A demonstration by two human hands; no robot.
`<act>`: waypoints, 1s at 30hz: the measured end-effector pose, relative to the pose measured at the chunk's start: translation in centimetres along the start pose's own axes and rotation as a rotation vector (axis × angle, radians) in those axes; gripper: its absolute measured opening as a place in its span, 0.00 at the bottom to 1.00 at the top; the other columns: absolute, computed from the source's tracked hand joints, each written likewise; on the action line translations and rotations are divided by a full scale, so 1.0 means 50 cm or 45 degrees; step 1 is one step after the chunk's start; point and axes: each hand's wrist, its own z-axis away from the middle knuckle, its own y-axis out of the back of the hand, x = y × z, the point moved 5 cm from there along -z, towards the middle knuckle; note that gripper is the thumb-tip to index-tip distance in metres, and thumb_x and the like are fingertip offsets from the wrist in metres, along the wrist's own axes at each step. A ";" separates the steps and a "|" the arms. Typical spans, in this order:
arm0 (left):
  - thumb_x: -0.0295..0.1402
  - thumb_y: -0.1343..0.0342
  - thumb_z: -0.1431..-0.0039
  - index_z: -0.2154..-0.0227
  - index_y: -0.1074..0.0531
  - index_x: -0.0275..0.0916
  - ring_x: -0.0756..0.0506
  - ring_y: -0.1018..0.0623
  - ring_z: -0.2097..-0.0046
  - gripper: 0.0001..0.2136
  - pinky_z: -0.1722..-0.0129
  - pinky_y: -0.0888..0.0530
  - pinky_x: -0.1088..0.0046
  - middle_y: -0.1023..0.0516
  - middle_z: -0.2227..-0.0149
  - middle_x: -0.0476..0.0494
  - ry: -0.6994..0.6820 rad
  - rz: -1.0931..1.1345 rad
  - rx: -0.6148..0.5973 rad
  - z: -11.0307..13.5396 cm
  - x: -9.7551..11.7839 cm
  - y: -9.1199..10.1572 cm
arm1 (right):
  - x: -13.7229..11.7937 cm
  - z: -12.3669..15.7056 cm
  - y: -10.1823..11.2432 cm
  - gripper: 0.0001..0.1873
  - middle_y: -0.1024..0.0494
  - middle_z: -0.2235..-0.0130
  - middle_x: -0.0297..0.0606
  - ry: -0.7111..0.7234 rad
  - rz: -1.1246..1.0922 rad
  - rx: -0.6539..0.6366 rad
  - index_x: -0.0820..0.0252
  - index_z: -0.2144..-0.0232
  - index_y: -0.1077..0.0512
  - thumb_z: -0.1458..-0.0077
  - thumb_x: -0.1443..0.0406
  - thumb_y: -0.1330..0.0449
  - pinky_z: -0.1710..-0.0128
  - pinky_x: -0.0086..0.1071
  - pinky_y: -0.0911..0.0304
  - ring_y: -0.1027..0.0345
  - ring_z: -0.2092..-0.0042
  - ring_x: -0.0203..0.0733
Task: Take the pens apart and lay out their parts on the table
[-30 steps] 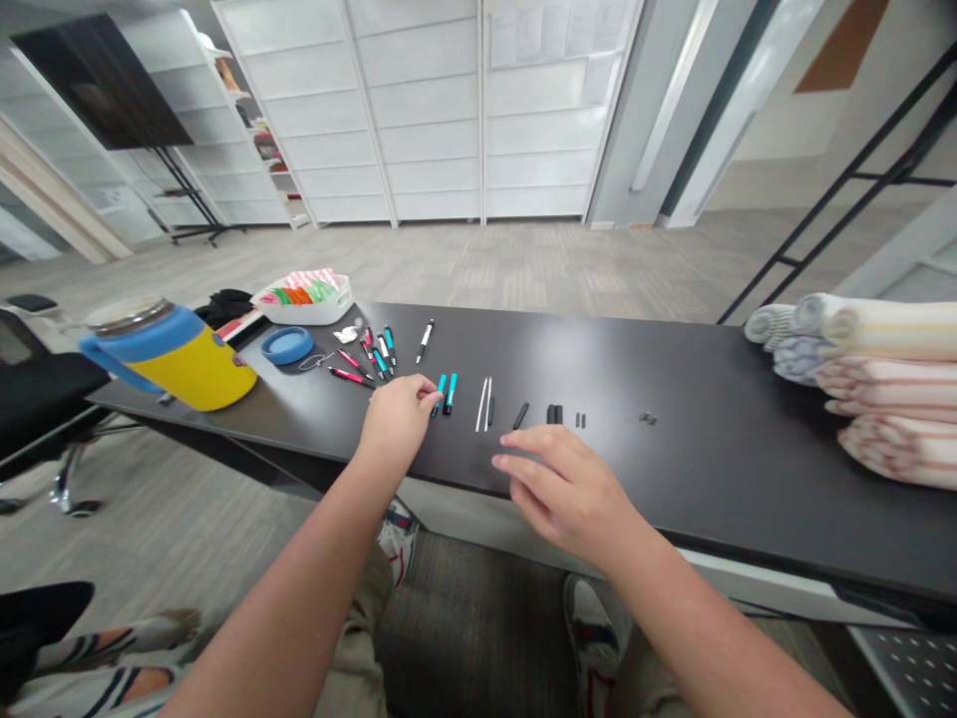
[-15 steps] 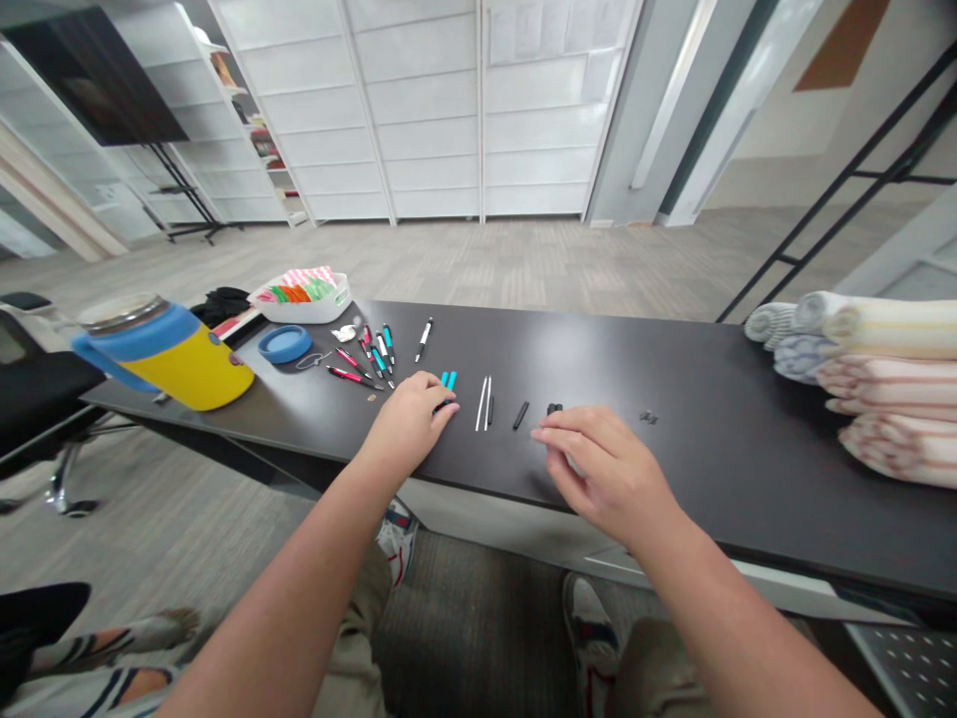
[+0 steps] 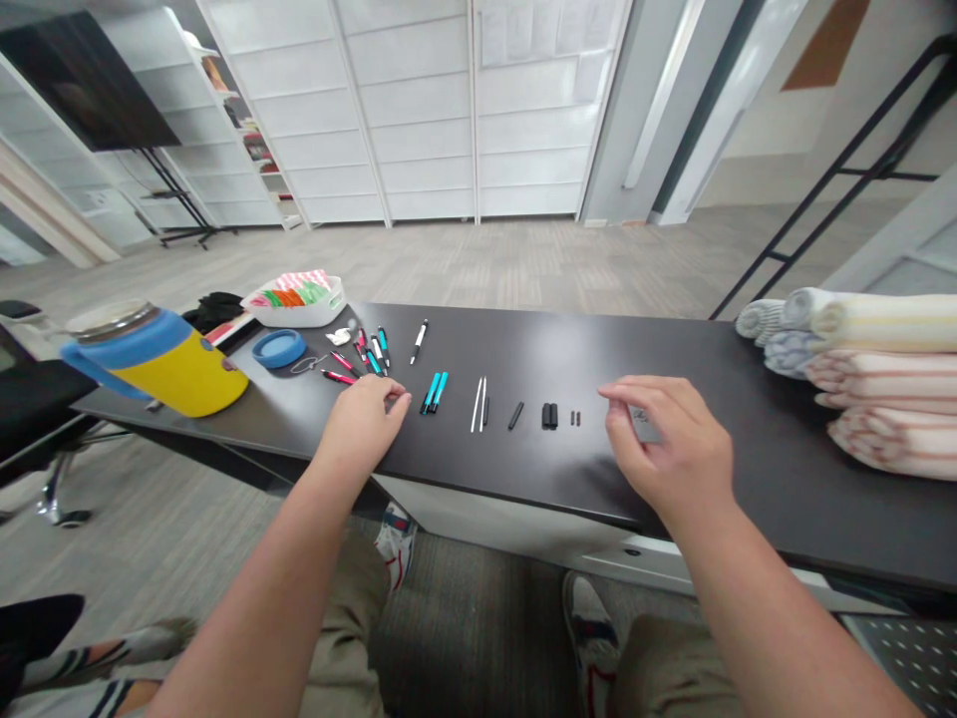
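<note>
Right hand [image 3: 673,449] slid right past black caps [image 3: 549,416]; left hand [image 3: 359,424] uncovered teal barrels [image 3: 434,392]

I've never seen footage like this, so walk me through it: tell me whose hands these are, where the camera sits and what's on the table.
The camera sits on a person's head and looks down, so both arms are the wearer's own. The left hand rests on the black table beside two teal pen barrels; whether it pinches anything is unclear. The right hand hovers, fingers open, holding nothing visible. Between them lie white rods and small black pieces. Further left are pens and a yellow jug; folded towels lie far right.
</note>
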 end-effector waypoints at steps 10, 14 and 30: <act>0.34 0.47 0.32 0.65 0.23 0.39 0.36 0.20 0.55 0.10 0.54 0.26 0.62 0.19 0.59 0.36 0.032 -0.115 -0.030 0.001 -0.003 -0.025 | 0.036 -0.002 0.027 0.09 0.19 0.60 0.41 -0.214 0.071 0.114 0.56 0.58 0.22 0.38 0.71 0.39 0.54 0.45 0.29 0.25 0.59 0.48; 0.33 0.48 0.32 0.63 0.23 0.39 0.37 0.20 0.54 0.09 0.52 0.26 0.63 0.19 0.58 0.36 -0.024 -0.113 -0.026 0.004 0.007 -0.036 | 0.002 0.003 -0.004 0.12 0.18 0.58 0.40 -0.021 0.010 -0.046 0.54 0.56 0.23 0.40 0.73 0.38 0.51 0.44 0.29 0.24 0.56 0.48; 0.27 0.53 0.34 0.57 0.23 0.40 0.36 0.19 0.54 0.12 0.53 0.26 0.62 0.18 0.57 0.36 -0.021 -0.121 -0.118 0.006 -0.011 -0.040 | -0.121 0.036 -0.094 0.13 0.18 0.57 0.42 0.240 -0.338 -0.493 0.57 0.52 0.24 0.36 0.72 0.42 0.53 0.44 0.29 0.26 0.55 0.47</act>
